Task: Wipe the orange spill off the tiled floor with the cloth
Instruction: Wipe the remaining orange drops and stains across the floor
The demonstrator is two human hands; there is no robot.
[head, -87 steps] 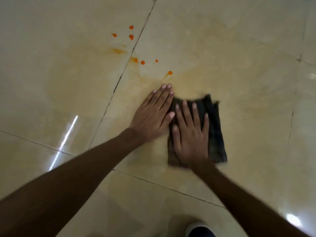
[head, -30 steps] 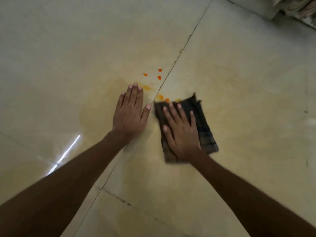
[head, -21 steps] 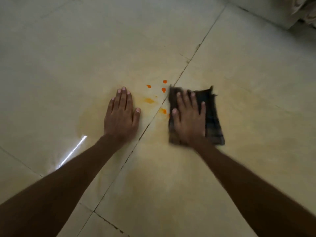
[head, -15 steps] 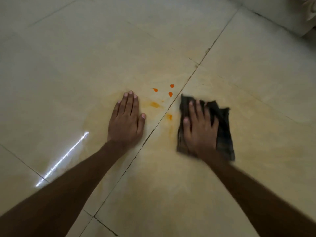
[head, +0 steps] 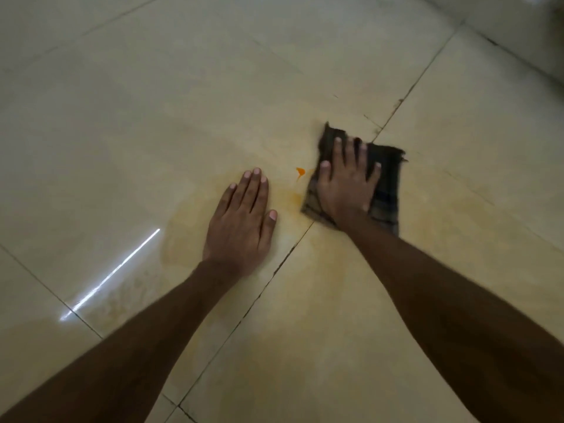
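Note:
A dark folded cloth (head: pixel 387 181) lies flat on the cream tiled floor (head: pixel 152 117). My right hand (head: pixel 345 184) presses on it, palm down, fingers spread. Just left of the cloth sits one bright orange drop (head: pixel 300 171) with a thin tail, and a pale orange smear (head: pixel 293 196) lies below it. My left hand (head: pixel 241 221) rests flat on the floor to the left of the drop, holding nothing. A faint orange film (head: pixel 189 215) stains the tile around the left hand.
A dark grout line (head: pixel 274 273) runs diagonally between my arms, up past the cloth to the upper right. A bright strip of reflected light (head: pixel 110 274) streaks the tile at left. A wall base (head: pixel 518 35) crosses the top right corner.
My right hand has pushed the cloth forward and left over the small drops near the grout line; only one orange drop now shows. The left hand has stayed flat on the floor.

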